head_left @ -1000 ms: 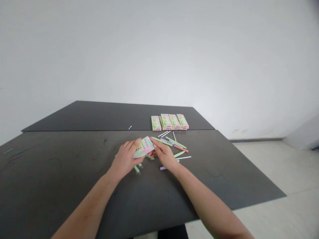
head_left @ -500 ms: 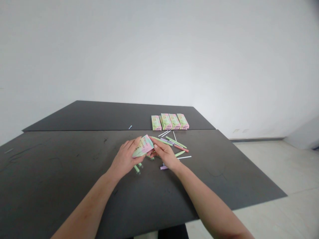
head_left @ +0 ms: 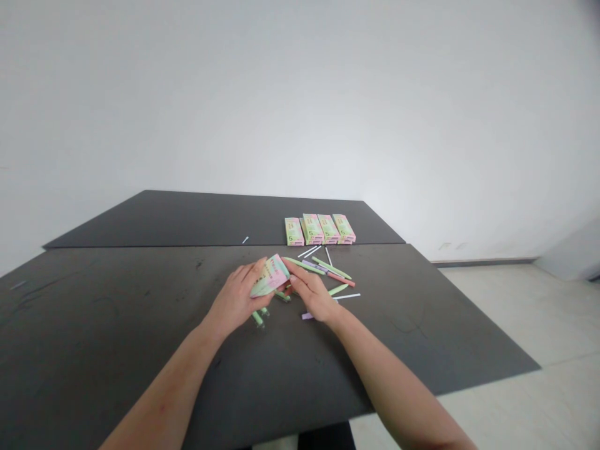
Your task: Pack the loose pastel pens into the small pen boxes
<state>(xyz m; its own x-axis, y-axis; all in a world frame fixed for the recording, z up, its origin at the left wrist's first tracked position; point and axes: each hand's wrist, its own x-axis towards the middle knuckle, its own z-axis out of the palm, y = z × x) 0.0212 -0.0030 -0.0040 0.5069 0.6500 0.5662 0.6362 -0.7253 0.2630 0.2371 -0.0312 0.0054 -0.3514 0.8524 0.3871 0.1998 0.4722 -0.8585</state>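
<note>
My left hand (head_left: 235,295) is wrapped round a small pink, green and yellow cardboard box (head_left: 270,275), held tilted just above the table. At the box's right end my right hand (head_left: 310,291) is closed, thumb and fingers pinching the edge; its fingertips are partly hidden. Around and beneath the hands lie loose pens: green pens (head_left: 330,268), a red pen (head_left: 344,280) and a purple pen (head_left: 307,316) partly covered by my right hand. Two green pen ends (head_left: 257,319) show below my left hand.
Several like boxes (head_left: 315,229) lie in a row at the back, near the seam of the dark table (head_left: 140,350). Thin white sticks (head_left: 347,295) lie among the pens. A small pale stick (head_left: 245,240) lies further left. A white wall (head_left: 300,94) stands behind.
Almost nothing differs. My right hand's fingers have shifted slightly at the end of the box, while my left hand keeps its hold.
</note>
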